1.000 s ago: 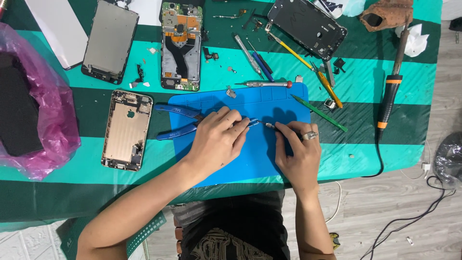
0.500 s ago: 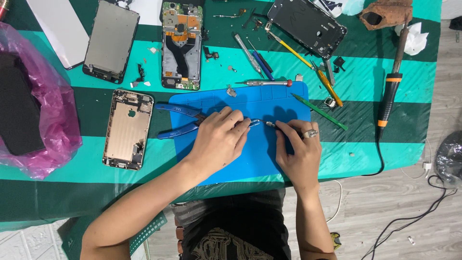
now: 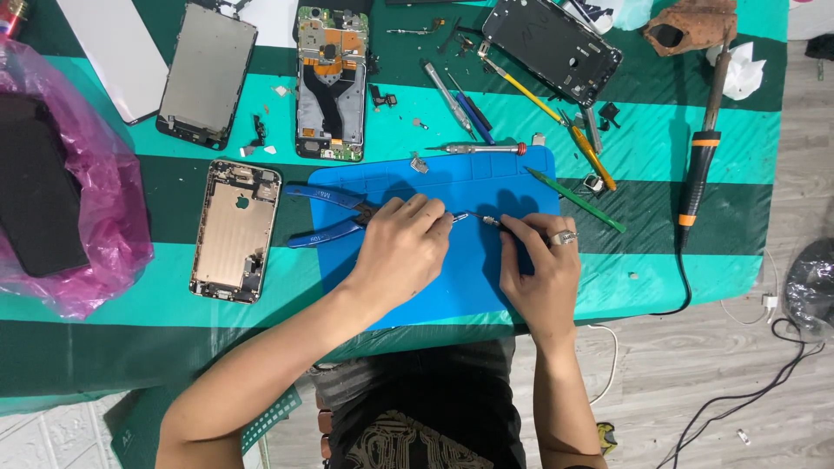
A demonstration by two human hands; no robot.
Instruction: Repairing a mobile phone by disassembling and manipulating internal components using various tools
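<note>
Both hands meet mid blue mat (image 3: 452,287) — left hand (image 3: 401,252) & right hand (image 3: 539,269), fingers pinched on a tiny metal part (image 3: 473,217) btwn them, wrists braced on mat for steadiness — blue pliers (image 3: 334,215) parked at mat's left edge.

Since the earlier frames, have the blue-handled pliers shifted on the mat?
No. The blue-handled pliers lie at the same spot on the blue mat's left edge, beside the left hand.

Blue mat (image 3: 452,287) under my hands; blue-handled pliers (image 3: 326,217) left. Cloth (image 3: 678,139) striped teal and dark green. Pink bag (image 3: 113,217) far left.
</note>
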